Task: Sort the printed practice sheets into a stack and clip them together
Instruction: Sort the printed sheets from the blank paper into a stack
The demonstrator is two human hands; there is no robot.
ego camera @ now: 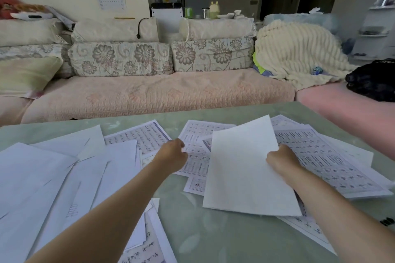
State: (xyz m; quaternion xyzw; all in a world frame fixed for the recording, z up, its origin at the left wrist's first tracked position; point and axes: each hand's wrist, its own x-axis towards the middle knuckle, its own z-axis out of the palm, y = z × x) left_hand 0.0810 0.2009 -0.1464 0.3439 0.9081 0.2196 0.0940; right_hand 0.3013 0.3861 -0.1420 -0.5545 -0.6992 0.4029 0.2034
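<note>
Many printed practice sheets lie scattered over a pale green table (pixel 213 237). Several lie blank side up at the left (pixel 42 177); printed ones show in the middle (pixel 196 147) and at the right (pixel 324 162). My right hand (pixel 282 161) grips the right edge of a white sheet (pixel 243 168), blank side up and lifted at a tilt over the printed ones. My left hand (pixel 173 156) is curled over the middle printed sheets, its fingertips hidden; whether it pinches a sheet is unclear. No clip is in my hands.
A pink-covered sofa (pixel 149 96) with floral cushions runs along the far edge of the table. A cream blanket (pixel 299 53) and a black bag (pixel 374 79) lie at its right end. Small dark objects (pixel 387 221) sit at the table's right edge.
</note>
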